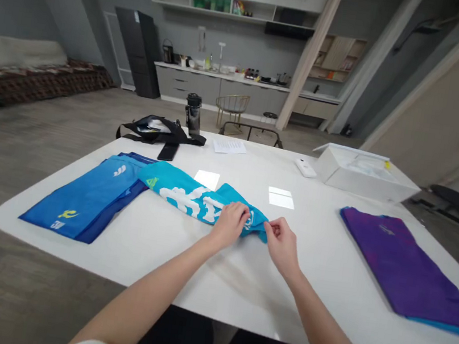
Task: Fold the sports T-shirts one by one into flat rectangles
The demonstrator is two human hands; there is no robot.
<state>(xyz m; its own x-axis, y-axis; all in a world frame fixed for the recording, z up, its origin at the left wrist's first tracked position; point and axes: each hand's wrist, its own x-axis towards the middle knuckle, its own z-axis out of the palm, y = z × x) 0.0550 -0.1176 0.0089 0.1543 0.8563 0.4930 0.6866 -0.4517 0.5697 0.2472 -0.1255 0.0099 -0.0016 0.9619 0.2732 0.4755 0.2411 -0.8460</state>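
A turquoise shirt with large white print lies lengthwise across the middle of the white table, its left end overlapping a stack of folded blue shorts or similar garments. My left hand is closed on the shirt near its right end, fingers bent over the cloth. At the shirt's right tip, my right hand pinches the edge between thumb and fingers. The folded blue garments bear small white and yellow marks. How the cloth is layered under my left hand is hidden.
Folded purple garments lie at the right. Behind are a white box, a white device, a paper sheet, a black phone, a black bag and a dark bottle. The table's front edge is near my legs.
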